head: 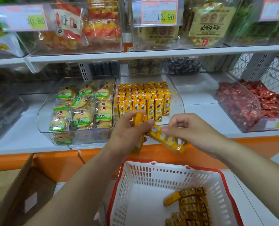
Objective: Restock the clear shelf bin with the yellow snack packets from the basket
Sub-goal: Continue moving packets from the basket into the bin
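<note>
The clear shelf bin (176,95) sits mid-shelf with rows of upright yellow snack packets (143,100) filling its back and left. Just in front of the bin, my left hand (129,131) grips a small stack of yellow packets (139,118) held on edge. My right hand (189,129) pinches one end of a single yellow packet (166,138) that lies slanted between both hands. Below, the white basket with a red rim (151,173) holds several more yellow packets (191,207) in its right corner.
A clear bin of green-labelled round biscuits (80,108) stands left of the target bin. A bin of red-wrapped sweets (252,101) is on the right. An open cardboard box (21,185) sits at lower left. An upper shelf (135,54) carries more bins and price tags.
</note>
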